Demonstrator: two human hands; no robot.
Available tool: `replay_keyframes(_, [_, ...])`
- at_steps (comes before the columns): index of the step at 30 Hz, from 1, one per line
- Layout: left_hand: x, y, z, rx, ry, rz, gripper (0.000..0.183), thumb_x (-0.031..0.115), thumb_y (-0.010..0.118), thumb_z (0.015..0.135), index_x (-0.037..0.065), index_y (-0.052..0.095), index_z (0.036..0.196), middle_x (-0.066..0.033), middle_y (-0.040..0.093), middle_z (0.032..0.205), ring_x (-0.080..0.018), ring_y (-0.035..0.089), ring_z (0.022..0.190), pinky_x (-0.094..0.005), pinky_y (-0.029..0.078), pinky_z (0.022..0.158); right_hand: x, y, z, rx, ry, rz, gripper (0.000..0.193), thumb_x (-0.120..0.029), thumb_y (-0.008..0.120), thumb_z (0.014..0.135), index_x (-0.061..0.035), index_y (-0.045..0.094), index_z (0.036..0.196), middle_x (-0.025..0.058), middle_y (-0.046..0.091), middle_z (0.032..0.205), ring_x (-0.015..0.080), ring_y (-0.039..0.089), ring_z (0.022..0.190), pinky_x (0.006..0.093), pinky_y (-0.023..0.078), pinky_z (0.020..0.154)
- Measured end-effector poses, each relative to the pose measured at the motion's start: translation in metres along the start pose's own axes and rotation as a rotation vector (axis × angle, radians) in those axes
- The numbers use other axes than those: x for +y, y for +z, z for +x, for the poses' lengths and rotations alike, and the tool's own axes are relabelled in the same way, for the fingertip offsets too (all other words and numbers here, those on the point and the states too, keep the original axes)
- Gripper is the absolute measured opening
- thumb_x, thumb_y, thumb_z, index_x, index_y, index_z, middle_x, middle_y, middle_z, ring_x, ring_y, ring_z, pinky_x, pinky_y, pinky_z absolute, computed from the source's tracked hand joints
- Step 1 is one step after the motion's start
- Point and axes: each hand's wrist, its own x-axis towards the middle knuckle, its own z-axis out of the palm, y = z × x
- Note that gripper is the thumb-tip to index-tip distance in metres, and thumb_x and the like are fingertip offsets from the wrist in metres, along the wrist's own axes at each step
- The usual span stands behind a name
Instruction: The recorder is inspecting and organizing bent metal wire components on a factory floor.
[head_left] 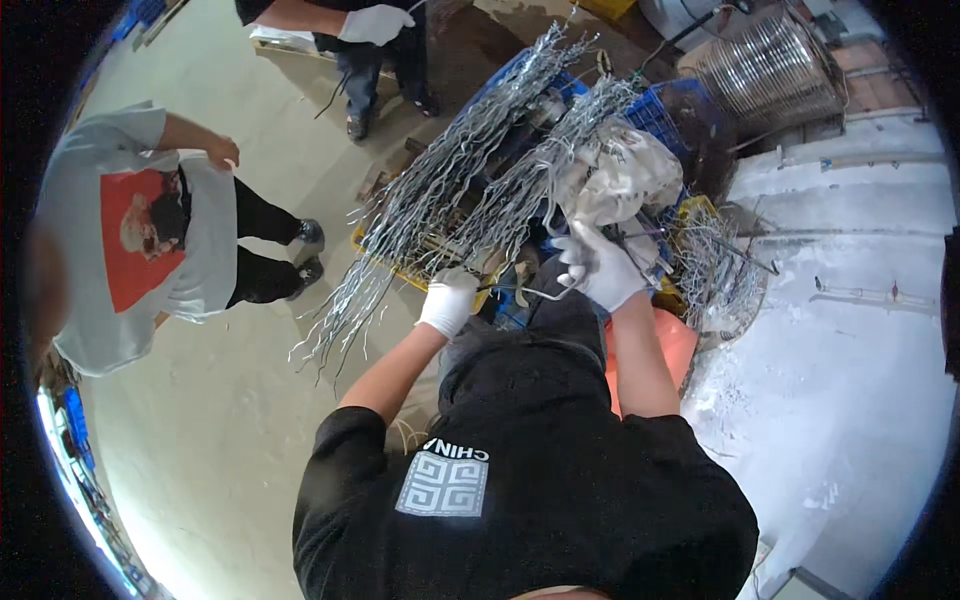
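Both my hands wear white gloves. A thin, bent grey wire (540,293) runs between them, just in front of my lap. My left hand (452,301) is closed in a fist round the wire's darker end, beside the lower tips of a long bundle of wavy metal wires (455,160). At the wire's other end my right hand (606,272) has its fingers curled on it, with the thumb raised; the exact grip is partly hidden. Just beyond that hand lies a crumpled whitish plastic sack (625,175). A second bundle of wavy wires (535,180) rests against the sack.
Blue crates (655,118) and a yellow crate (405,272) sit under the bundles. Loose wires (715,265) pile up at the right by the white wall (840,370). A large wire spool (765,72) stands far right. Two people stand nearby, one left (150,225), one beyond (365,60).
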Motion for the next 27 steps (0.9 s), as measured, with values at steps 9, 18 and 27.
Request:
replay_keyframes(9, [-0.029,-0.007,-0.033,-0.023,0.07,-0.026,0.006,0.012,0.051,0.072,0.007,0.053,0.071,-0.0105,0.055,0.077,-0.0302,0.054,0.073,-0.0383,0.043,0.065,0.044,-0.032,0.029,-0.063,0.291,0.01,0.028,-0.029,0.057,0.089,-0.0035,0.061,0.099,0.0047,0.061,0.068,0.0092,0.046,0.044,0.0244,0.039,0.045])
replay_keyframes(18, [-0.008,-0.019,-0.018,-0.069,-0.07,0.111,0.009,0.015,0.052,0.073,0.008,0.055,0.076,-0.0108,0.055,0.075,-0.0306,0.053,0.07,-0.0389,0.044,0.067,0.06,-0.006,0.042,0.111,0.111,-0.727,0.031,-0.038,0.059,0.085,-0.007,0.061,0.079,0.0046,0.059,0.064,0.0127,0.046,0.044,0.0261,0.037,0.045])
replay_keyframes(27, [-0.009,-0.012,-0.007,0.074,-0.118,0.126,0.012,0.018,0.054,0.075,0.007,0.057,0.079,-0.0111,0.057,0.07,-0.0322,0.054,0.067,-0.0404,0.045,0.064,0.068,-0.013,0.065,0.36,-0.206,-1.089,0.039,-0.037,0.055,0.087,-0.0016,0.056,0.071,0.0061,0.053,0.059,0.0146,0.049,0.046,0.0234,0.037,0.041])
